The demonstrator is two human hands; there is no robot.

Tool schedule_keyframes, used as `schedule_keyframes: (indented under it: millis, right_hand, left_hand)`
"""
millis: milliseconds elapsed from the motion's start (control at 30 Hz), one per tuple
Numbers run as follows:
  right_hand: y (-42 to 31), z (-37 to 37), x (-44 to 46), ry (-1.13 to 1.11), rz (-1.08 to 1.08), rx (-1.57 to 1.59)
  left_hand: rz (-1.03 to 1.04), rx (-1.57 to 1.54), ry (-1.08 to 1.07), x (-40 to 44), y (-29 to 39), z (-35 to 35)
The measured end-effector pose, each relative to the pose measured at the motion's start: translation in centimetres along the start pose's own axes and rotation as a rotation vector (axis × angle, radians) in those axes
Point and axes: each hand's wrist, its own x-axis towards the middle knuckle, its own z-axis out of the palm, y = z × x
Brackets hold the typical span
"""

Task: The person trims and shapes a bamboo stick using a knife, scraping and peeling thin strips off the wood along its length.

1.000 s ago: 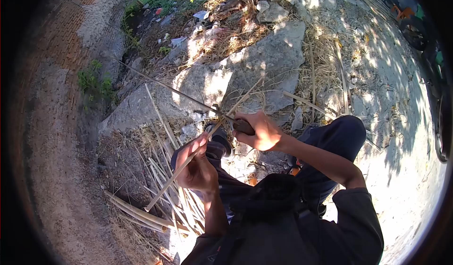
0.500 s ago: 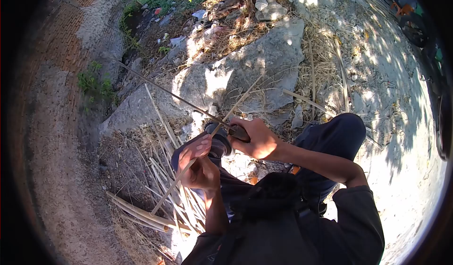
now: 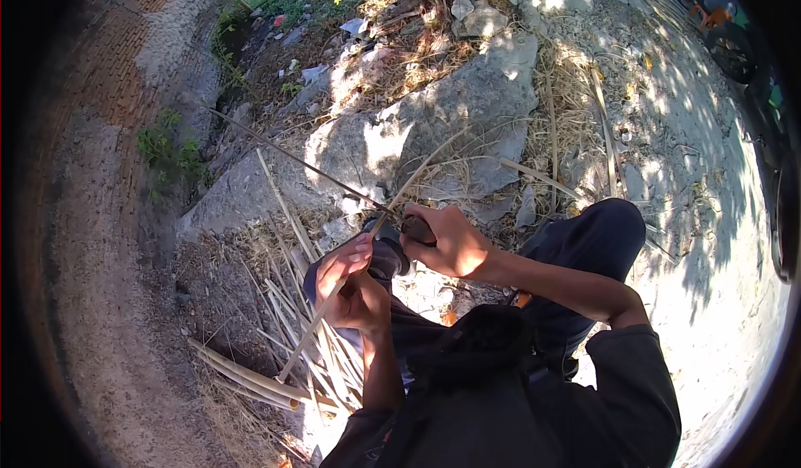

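- Landmark: the big stone slab (image 3: 450,109), flat on the ground in front of the person.
- Right hand (image 3: 450,241): near side of slab, fingers closed round the dark handle (image 3: 418,231) of a long thin blade (image 3: 304,165).
- Blade: runs from right hand out to the left, across the slab in view, tip near the slab's left edge. Crosses the strip close to the handle; exact contact too small to tell.
- Left hand (image 3: 355,289): near side of slab, left of right hand. Grasping the strip (image 3: 310,337), fingers bent over it; thumb detail hard to read.
- Strip: long, pale, slanted. Near end down by the pile, far part reaches over the slab in view. Beyond the blade it shows as two thin lengths, one curved, one shorter.
- Hands near each other, not touching as far as visible.
- Pile of pale sticks (image 3: 329,359): near side of slab, on the ground below and around the left hand, lying at mixed angles.
- Thicker poles (image 3: 242,374): near side of slab, left of the pile's middle, side by side.
- Loose sticks (image 3: 605,126): right of slab, on dry grass and rough ground.
- Green plant (image 3: 171,147): left of slab, by the brick wall (image 3: 100,76).
- Knee (image 3: 605,230) in dark trousers: near side of slab, toward its right end; right forearm (image 3: 555,283) passes in front of that leg.
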Motion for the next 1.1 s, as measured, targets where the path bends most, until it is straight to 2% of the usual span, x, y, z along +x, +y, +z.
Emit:
schedule_keyframes:
  millis: [67, 133, 167, 267, 333, 400, 467, 633, 667, 733, 900, 967, 1033, 1100]
  right_hand:
    - [0.5, 0.0, 0.1, 0.004, 0.025, 0.080]
    - [2.1, -0.5, 0.6, 0.025, 0.041, -0.018]
    - [3.5, -0.3, 0.7, 0.018, 0.149, -0.023]
    - [4.4, 0.1, 0.7, 0.063, 0.042, -0.048]
    - [1.0, -0.5, 0.7, 0.026, 0.081, -0.043]
    - [-1.3, -0.7, 0.2, -0.047, 0.009, 0.011]
    - [-1.7, -0.7, 0.0, -0.072, 0.002, 0.027]
    - [0.8, -0.8, 0.7, -0.084, 0.127, 0.006]
    - [1.0, -0.9, 0.6, -0.098, 0.184, 0.006]
    - [0.9, -1.0, 0.6, -0.077, 0.151, 0.028]
    - [1.7, -1.3, 0.5, -0.022, 0.012, 0.007]
    - [4.6, -0.7, 1.0, -0.007, 0.027, -0.045]
    - [5.3, -0.9, 1.6, -0.017, 0.118, -0.120]
    - [5.0, -0.7, 1.6, 0.008, 0.093, -0.105]
  left_hand:
    - [0.017, -0.009, 0.011, 0.0, -0.2, -0.2]
    - [-0.017, -0.040, -0.003, -0.2, -0.3, -0.7]
    - [-0.013, -0.044, -0.001, -0.2, -0.3, -0.7]
    - [-0.018, -0.093, 0.016, -0.3, -0.5, -0.5]
    - [-0.098, -0.146, 0.071, -0.4, -0.8, -0.6]
    - [-0.125, -0.141, 0.069, -0.3, -1.0, -0.7]
    - [-0.014, -0.157, 0.017, 0.0, -1.1, -0.8]
    - [-0.027, -0.037, -0.014, 0.2, -0.6, -0.7]
    - [-0.056, -0.075, 0.042, 0.2, -0.4, -0.4]
    - [-0.084, -0.115, 0.093, 0.6, -0.2, -0.2]
    - [-0.044, -0.052, 0.002, 0.8, -0.1, -0.3]
    - [-0.077, -0.055, 0.026, 0.7, 0.0, -0.3]
    - [-0.106, -0.069, 0.048, 0.5, 0.0, -0.3]
    - [-0.175, -0.179, 0.111, 0.2, -0.2, -0.5]
